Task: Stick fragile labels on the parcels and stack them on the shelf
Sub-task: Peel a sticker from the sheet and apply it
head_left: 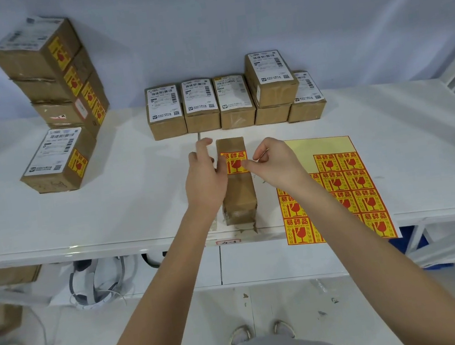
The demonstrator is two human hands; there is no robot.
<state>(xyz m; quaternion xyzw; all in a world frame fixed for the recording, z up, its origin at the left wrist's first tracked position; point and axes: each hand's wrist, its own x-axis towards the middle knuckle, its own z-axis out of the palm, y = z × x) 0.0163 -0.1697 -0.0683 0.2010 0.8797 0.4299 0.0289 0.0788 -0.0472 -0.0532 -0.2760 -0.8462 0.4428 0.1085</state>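
White table (125, 204) spans the view, wall behind. Far left: stack (52, 71) of brown parcels, each with a yellow-red fragile sticker on its side; one more labelled parcel (56, 161) lies on the table just in front of it. Back centre: row (235, 102) of parcels with white shipping labels up, one stacked on another toward the right end. Label sheet (347, 181) lies right of centre, overhanging the near edge; upper part peeled bare. Centre: box (237, 188) lying lengthwise, near end at the table edge. Fragile label (235, 162) sits on its top face, toward the far end. Left hand (206, 175) cups the box's left side, fingers loosely curled around it. Right hand (274, 162) pinches the label's right edge, thumb and forefinger closed on it, other fingers curled.
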